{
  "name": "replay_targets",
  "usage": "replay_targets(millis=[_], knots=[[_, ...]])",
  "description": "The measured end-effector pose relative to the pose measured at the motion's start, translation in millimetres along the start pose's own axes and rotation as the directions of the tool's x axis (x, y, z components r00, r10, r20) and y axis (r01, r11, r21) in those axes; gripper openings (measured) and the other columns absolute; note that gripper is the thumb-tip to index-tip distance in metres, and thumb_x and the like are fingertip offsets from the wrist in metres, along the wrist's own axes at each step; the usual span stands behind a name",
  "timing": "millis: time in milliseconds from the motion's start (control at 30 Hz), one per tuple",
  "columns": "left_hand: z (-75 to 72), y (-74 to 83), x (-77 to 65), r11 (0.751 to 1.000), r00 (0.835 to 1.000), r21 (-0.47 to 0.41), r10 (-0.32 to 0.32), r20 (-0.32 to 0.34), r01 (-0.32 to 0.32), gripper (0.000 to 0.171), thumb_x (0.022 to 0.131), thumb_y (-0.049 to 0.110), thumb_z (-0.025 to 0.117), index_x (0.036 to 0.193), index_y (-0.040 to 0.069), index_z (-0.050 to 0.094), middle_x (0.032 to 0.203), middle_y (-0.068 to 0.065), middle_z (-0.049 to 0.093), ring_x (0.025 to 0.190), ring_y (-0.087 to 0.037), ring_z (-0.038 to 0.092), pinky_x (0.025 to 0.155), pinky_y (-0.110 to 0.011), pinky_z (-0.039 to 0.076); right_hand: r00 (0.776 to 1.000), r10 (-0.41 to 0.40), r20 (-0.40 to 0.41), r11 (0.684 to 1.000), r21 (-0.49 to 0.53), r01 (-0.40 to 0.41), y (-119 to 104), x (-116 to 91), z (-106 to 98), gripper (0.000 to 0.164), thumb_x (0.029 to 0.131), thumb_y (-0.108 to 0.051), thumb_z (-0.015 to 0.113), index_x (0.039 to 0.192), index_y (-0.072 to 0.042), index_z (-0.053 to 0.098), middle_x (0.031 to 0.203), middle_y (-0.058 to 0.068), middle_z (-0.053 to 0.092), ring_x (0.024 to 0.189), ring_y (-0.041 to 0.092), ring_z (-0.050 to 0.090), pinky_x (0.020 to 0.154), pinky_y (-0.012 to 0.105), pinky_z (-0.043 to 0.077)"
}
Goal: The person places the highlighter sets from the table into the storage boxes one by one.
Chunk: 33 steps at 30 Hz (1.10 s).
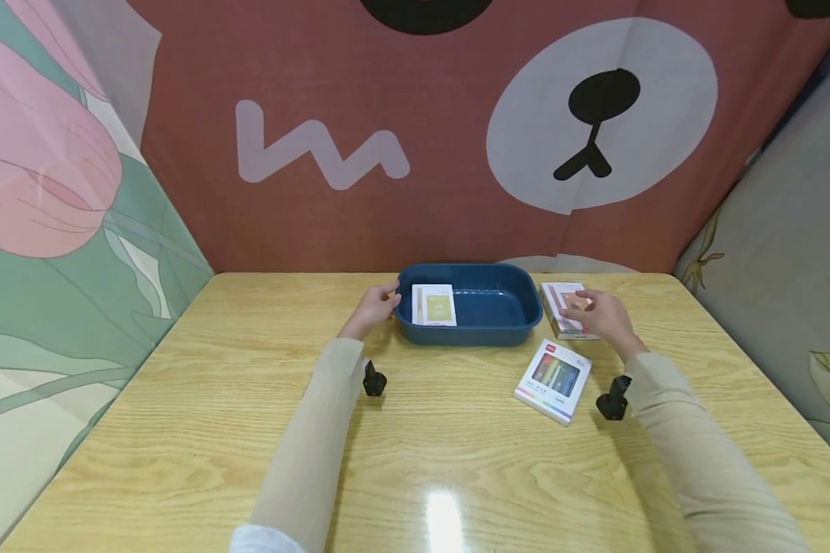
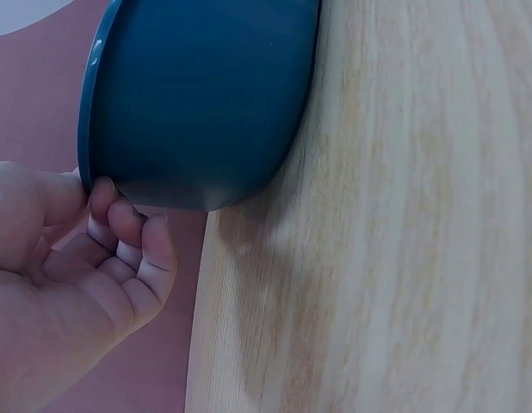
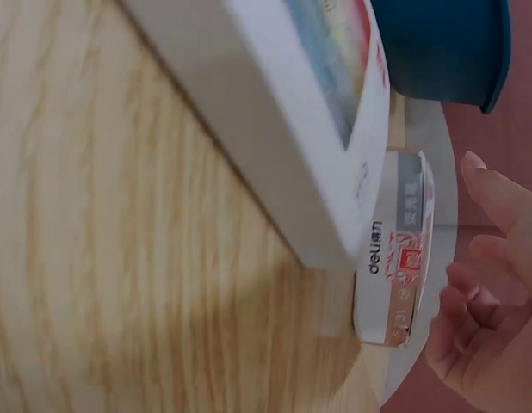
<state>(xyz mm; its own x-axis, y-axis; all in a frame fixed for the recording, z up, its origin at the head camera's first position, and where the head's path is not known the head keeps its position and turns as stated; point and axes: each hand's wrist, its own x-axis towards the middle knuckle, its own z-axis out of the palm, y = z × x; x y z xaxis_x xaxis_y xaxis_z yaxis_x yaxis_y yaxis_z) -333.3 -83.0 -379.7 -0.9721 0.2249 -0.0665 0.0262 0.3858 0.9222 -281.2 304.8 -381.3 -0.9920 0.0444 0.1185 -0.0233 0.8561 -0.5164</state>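
Red-brown cloth (image 1: 443, 115) with a big animal nose and mouth hangs at the back, past both hands' fingers. Under the hands is a shiny wooden table (image 1: 200, 430). On the left hand (image 1: 373, 307), the thumb and first finger are close together and pinch the rim of a blue bin (image 1: 466, 336). That bin sits just to the right of those fingers. One white and yellow box (image 1: 433, 306) is inside it, at the end near the left fingers.

On the right hand (image 1: 607, 316), the thumb is apart from the other fingers, which bend a little and hold nothing. Right by those fingers is a pink and white box (image 1: 560, 294), beside the bin. I cannot tell if the fingertips touch it. Another white box (image 1: 553, 382), with bright colors in its window, lies flat, nearer to the person than the right fingers and a bit to their left.
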Motion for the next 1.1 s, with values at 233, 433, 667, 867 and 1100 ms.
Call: replay_targets(millis=[233,433,667,867,1100], knots=[[0.0,-1.7,0.2,1.0,1.0,0.009,0.002,0.001,-0.002,0.042,0.096,0.01,0.042,0.137,0.007,0.035,0.078,-0.008,0.046,0.062,-0.018,0.042,0.073,-0.041,0.045,0.997,0.056,0.054,0.994,-0.098,-0.05,5.3,-4.8,1.5,0.073,0.078,-0.044,0.064,0.125,0.009,0.045,0.099,0.032,0.052,0.09,0.041,0.044,0.072,0.047,0.038],[0.5,-1.3,0.1,1.0,1.0,0.008,-0.015,-0.002,0.015,0.042,0.096,0.012,0.042,0.137,0.009,0.035,0.077,-0.009,0.046,0.065,-0.022,0.043,0.074,-0.042,0.044,0.985,0.125,0.121,0.984,-0.141,-0.108,3.6,-7.1,3.6,0.085,0.076,-0.057,0.059,0.128,0.007,0.041,0.119,0.034,0.042,0.107,0.05,0.035,0.083,0.056,0.033],[0.6,0.4,0.1,1.0,1.0,0.004,-0.023,-0.007,0.023,0.042,0.096,0.012,0.042,0.137,0.011,0.034,0.08,-0.012,0.048,0.067,-0.025,0.044,0.075,-0.041,0.044,0.96,0.197,0.198,0.98,-0.074,-0.185,-0.4,-3.8,5.1,0.09,0.079,-0.053,0.058,0.135,0.009,0.026,0.13,0.035,0.029,0.116,0.049,0.029,0.092,0.056,0.027],[0.3,1.2,-0.2,1.0,1.0,0.003,-0.022,-0.006,0.022,0.042,0.096,0.012,0.042,0.138,0.01,0.034,0.113,-0.016,0.05,0.073,-0.028,0.044,0.078,-0.042,0.044,0.962,0.196,0.188,0.98,-0.074,-0.185,-1.6,-2.4,6.6,0.086,0.081,-0.047,0.058,0.134,0.012,0.025,0.129,0.036,0.03,0.114,0.048,0.031,0.092,0.054,0.029],[1.0,0.5,1.2,1.0,1.0,0.019,-0.024,-0.008,0.024,0.042,0.096,0.013,0.042,0.137,0.01,0.035,0.096,-0.016,0.051,0.071,-0.027,0.045,0.075,-0.04,0.045,0.959,0.228,0.17,0.974,-0.037,-0.225,-3.2,-3.0,9.4,0.088,0.08,-0.044,0.06,0.136,0.011,0.019,0.129,0.036,0.03,0.113,0.048,0.031,0.092,0.055,0.028]])
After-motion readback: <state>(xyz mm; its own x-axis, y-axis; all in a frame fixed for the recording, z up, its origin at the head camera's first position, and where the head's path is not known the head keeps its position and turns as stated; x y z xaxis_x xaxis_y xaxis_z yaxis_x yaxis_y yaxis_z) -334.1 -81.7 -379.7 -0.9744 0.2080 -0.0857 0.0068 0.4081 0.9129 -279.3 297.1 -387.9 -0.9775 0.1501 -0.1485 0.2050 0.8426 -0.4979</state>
